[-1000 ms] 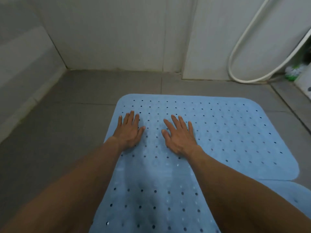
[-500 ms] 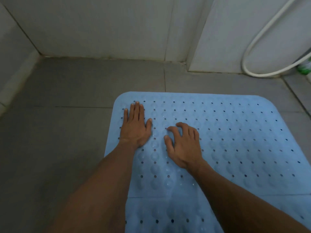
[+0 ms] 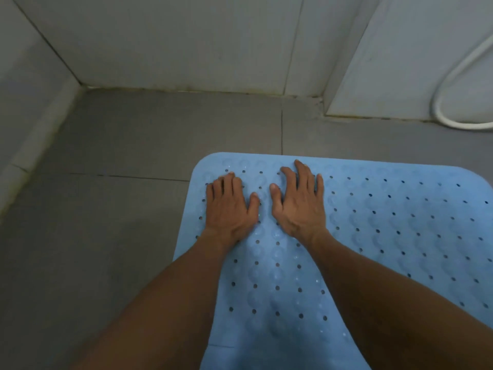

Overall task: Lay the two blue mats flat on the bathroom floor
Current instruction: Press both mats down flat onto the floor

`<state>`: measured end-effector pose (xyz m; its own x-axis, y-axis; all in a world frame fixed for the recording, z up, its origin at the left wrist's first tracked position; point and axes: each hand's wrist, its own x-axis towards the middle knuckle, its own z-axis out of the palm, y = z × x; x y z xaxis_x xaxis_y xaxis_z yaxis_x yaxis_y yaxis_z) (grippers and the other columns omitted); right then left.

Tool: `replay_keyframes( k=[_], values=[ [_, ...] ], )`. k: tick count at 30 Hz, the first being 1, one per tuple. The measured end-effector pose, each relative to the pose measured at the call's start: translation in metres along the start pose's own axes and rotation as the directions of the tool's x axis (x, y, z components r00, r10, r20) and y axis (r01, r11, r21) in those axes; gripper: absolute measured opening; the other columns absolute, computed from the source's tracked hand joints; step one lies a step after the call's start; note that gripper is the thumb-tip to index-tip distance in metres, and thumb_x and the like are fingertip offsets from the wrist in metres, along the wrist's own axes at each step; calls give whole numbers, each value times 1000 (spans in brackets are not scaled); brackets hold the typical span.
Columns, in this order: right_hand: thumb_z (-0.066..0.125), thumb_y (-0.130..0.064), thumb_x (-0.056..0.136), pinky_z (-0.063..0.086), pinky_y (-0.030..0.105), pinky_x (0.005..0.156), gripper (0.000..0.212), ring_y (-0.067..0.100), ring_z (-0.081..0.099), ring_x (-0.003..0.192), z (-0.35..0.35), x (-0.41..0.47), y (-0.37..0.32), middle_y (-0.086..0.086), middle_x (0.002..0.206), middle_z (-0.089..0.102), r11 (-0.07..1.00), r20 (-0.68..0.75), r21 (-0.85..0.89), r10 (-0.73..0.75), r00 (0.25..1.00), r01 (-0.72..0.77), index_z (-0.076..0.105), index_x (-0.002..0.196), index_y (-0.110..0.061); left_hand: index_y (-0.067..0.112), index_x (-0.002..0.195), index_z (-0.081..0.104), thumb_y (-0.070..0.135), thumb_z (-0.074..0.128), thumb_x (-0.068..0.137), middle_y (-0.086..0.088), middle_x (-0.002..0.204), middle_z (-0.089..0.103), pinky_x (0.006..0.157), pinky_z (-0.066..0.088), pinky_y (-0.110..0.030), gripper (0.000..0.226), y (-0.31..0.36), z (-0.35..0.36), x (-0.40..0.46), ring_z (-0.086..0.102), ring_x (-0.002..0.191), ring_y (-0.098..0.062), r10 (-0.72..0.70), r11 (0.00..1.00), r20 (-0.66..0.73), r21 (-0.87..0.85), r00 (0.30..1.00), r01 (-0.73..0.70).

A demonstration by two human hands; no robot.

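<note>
Both hands have slid to the mat's [image 3: 373, 222] far-left corner; I press left hand [image 3: 229, 209] and right hand [image 3: 300, 206] flat, fingers [image 3: 301, 172] loosely spread, gripping nothing, smoothing outward.

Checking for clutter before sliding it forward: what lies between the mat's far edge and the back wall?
In the head view, only bare grey floor tile lies between the blue mat and the wall.

Perforated blue mat [image 3: 386, 222] flat on floor [image 3: 133, 209]

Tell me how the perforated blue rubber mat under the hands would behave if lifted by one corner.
The perforated blue rubber mat would probably droop: it looks thin and lies flush on the grey tiled floor. Its moulded bumps resemble suction cups, so it may grip rather than slide.
</note>
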<state>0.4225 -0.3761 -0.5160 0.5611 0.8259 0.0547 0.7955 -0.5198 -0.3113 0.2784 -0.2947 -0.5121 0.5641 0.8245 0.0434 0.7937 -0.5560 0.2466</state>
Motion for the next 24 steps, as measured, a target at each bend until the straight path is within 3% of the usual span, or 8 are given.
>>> replay_keyframes(
  k=[2, 5, 7, 9, 14, 20, 24],
  values=[
    [27, -55, 100, 3, 48, 126, 59, 21, 13, 153, -2, 1, -1, 5, 164, 21, 1000, -17, 29, 6, 1000, -6, 33, 149, -23, 6, 130, 44, 49, 24, 95, -18, 142, 40, 116, 20, -47, 59, 8, -1, 14, 36, 129, -34, -58, 998, -46, 30, 997, 59],
    [24, -56, 100, 0, 47, 126, 66, 19, 8, 155, -1, 2, 1, 4, 166, 16, 1000, -8, 27, 16, 1000, -15, 26, 154, -19, 6, 151, 18, 50, 26, 99, -19, 160, 8, 121, -5, -48, 69, 8, 12, 21, 5, 149, -33, -51, 998, -89, 30, 995, 54],
    [19, -58, 101, -4, 49, 125, 70, 18, -1, 156, 1, 4, 1, 3, 169, 6, 1000, 38, -23, -8, 999, 8, 15, 159, -19, 8, 154, -1, 51, 17, 99, -12, 162, -8, 121, -5, -49, 72, 4, 17, 19, -10, 150, -23, -2, 999, -27, 38, 1000, 3],
    [15, -59, 100, -6, 50, 125, 72, 18, -6, 156, 3, 5, 1, 4, 169, -1, 998, 52, -57, -26, 998, 29, 7, 161, -20, 9, 154, -7, 50, 13, 100, -8, 163, -12, 121, 0, -49, 70, 2, 16, 20, -13, 149, -18, 36, 999, -2, 29, 999, -36],
    [16, -58, 100, -5, 50, 125, 72, 21, -5, 156, 2, 3, -1, 7, 169, 2, 998, 29, -56, -3, 1000, 4, 12, 160, -19, 10, 154, -8, 51, 19, 100, -12, 161, -15, 121, 0, -51, 73, 5, 14, 21, -14, 149, -25, 3, 997, -6, 80, 1000, -3],
    [36, -51, 99, 12, 53, 124, 64, 28, 21, 152, -7, 1, -9, 13, 159, 33, 999, -98, -4, 53, 994, -54, 40, 148, -10, 5, 154, 5, 49, 25, 100, -19, 161, -3, 120, 4, -55, 72, 12, 3, 22, -4, 150, -33, 16, 995, -46, 104, 999, -11],
    [35, -52, 98, 12, 61, 121, 62, 31, 27, 149, -1, 4, -6, 12, 157, 38, 998, -93, -45, 39, 995, -44, 46, 144, -11, 1, 153, 13, 46, 27, 101, -22, 160, 4, 120, 1, -56, 70, 10, 8, 24, 1, 149, -36, -3, 995, -79, 97, 997, 11]
  ],
)
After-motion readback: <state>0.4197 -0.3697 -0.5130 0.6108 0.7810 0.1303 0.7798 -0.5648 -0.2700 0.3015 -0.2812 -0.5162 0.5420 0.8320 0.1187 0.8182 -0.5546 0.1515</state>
